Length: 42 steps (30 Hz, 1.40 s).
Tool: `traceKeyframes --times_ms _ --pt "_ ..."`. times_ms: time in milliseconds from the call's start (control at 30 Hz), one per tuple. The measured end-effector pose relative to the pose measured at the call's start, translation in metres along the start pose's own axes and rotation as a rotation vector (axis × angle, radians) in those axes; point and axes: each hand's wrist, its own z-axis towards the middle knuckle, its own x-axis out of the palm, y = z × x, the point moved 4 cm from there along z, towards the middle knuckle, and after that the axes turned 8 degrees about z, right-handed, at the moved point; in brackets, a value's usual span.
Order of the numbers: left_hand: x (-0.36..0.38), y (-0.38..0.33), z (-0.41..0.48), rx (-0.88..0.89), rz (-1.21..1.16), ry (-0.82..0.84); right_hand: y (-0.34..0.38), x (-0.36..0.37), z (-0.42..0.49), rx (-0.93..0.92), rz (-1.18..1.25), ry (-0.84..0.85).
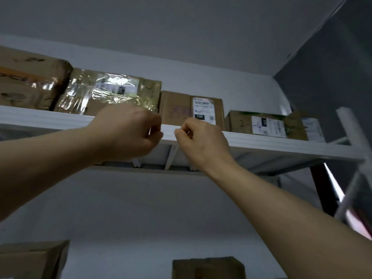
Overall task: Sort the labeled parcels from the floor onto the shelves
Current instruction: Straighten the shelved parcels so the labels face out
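Both hands are raised to the front lip of the top shelf. The left hand and right hand have their fingers curled in, with nothing visible in either.

No parcel is in hand. The parcels stand side by side on the shelf, labels facing outward, probably so they can be read from below.

Count, top shelf:
- large brown box
- taped parcel
- middle box
- marked box
- possibly a fifth, blurred, at far right

Lower parcels: two.
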Motion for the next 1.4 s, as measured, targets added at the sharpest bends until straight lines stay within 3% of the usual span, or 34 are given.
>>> traceKeyframes --times_ms 167,333,533,700,967,1100,1400 --pt "0.015 -0.061 0.060 -0.030 -0.004 0.000 -0.080 -0.053 0.004 0.070 -0.046 -0.048" --pt "0.044 -0.123 0.114 -0.097 -0.202 0.118 -0.168 -0.110 0.012 0.200 -0.011 -0.131" --pt "0.088 -0.172 0.158 -0.323 -0.409 0.223 -0.261 -0.174 0.026 0.378 -0.076 -0.170" --pt "0.124 -0.194 0.173 -0.471 -0.411 0.301 -0.321 -0.199 0.029 0.525 -0.101 -0.115" --pt "0.140 -0.215 0.191 -0.567 -0.289 0.249 -0.345 -0.184 0.029 0.514 -0.147 -0.036" --pt "0.149 -0.217 0.199 -0.631 -0.268 0.314 -0.351 -0.188 0.035 0.564 -0.284 -0.046" --pt "0.151 -0.224 0.192 -0.769 -0.283 0.373 -0.373 -0.191 0.031 0.587 -0.308 -0.050"
